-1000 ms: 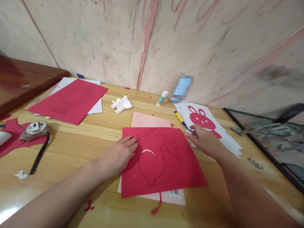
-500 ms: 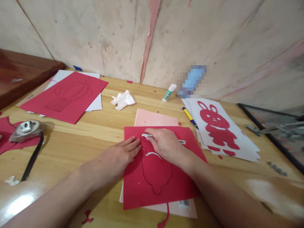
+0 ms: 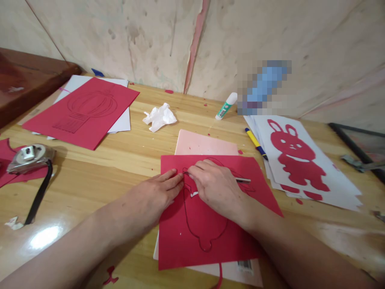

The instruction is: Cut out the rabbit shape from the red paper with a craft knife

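A red sheet (image 3: 177,241) with a dark outline of a rounded shape lies before me, and a narrow white slit shows inside the outline. My left hand (image 3: 159,194) rests flat on the sheet's left edge, fingers stretched out near the outline's top. Just right of those fingertips, my right hand (image 3: 215,184) is closed around a slim tool (image 3: 243,180). The tool's silvery end sticks out to the right of the hand; its tip is hidden by the fingers. Pale pink sheets (image 3: 204,142) lie beneath the red one.
A drawn-on red sheet (image 3: 81,136) lies back left, above a tape measure (image 3: 30,158). Crumpled tissue (image 3: 160,117) and a glue stick (image 3: 226,106) are at the back. On the right are a yellow-blue pen (image 3: 256,144) and a sheet with a red rabbit (image 3: 303,160).
The view has shifted a little. My right hand has turned slightly on the sheet, and the tool's silvery end now shows more clearly. My left hand has stayed on the sheet.
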`<move>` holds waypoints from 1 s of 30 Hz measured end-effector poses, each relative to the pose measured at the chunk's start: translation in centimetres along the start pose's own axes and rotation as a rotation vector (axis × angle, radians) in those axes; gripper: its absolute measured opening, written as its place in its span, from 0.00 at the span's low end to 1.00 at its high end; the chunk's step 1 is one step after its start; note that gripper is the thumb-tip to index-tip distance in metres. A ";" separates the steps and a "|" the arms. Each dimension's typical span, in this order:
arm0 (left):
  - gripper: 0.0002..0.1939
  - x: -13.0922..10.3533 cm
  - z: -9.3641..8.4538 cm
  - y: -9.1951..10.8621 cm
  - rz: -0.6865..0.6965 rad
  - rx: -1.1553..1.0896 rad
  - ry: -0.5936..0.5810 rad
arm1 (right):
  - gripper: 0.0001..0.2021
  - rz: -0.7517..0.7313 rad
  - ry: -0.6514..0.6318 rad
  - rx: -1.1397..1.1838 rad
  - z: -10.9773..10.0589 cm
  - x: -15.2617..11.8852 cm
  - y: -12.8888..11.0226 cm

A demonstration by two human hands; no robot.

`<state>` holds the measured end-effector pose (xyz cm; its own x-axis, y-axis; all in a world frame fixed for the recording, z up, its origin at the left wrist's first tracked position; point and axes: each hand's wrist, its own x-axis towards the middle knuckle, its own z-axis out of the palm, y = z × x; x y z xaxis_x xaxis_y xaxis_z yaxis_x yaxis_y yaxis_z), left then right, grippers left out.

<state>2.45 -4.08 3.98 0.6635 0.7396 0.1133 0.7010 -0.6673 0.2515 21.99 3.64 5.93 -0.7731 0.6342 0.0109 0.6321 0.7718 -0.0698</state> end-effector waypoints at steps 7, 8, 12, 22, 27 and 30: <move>0.26 0.0 0.0 0.2 -0.002 -0.012 0.027 | 0.12 0.001 0.014 -0.037 0.0 0.0 -0.2; 0.26 0.0 0.0 0.2 -0.003 -0.010 0.032 | 0.12 -0.003 0.019 -0.042 0.1 0.0 -0.2; 0.27 -0.1 0.1 0.2 -0.004 -0.004 0.033 | 0.12 -0.031 0.035 -0.058 0.2 0.1 -0.1; 0.25 -0.1 0.0 -0.1 -0.009 -0.021 -0.020 | 0.13 -0.077 0.003 -0.116 -0.2 0.3 -0.5; 0.23 0.1 -0.1 -0.1 -0.029 0.006 -0.024 | 0.11 -0.091 0.008 -0.141 -0.4 0.4 -0.8; 0.21 0.4 -0.5 0.0 -0.027 0.011 -0.015 | 0.10 -0.069 -0.029 -0.143 -0.4 0.5 -0.9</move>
<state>2.58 -3.79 4.48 0.6479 0.7562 0.0919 0.7218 -0.6480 0.2432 21.02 3.28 6.42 -0.8151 0.5790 -0.0177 0.5765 0.8139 0.0728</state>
